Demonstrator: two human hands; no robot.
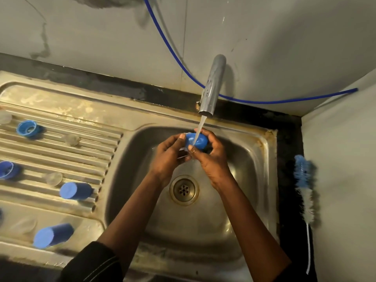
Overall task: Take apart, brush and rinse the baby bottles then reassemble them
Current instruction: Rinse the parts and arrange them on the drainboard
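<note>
Has loose blue bottle parts (75, 190) and clear teats (72, 139) lying on the ribbed drainboard (61, 94) at left, well apart from the work. Cradles the blue cap (198, 140) over the far half of the sink basin (244, 159), left hand (168, 157) curled round its left side and right hand (212, 161) pinching its right side between thumb and fingertips, hollow seemingly turned up so the stream from the tap (212, 86) falls straight into it, both hands equally close. Has the bottle brush (304, 180) lying on the dark counter at right, nearer the right hand, long axis running near to far.
</note>
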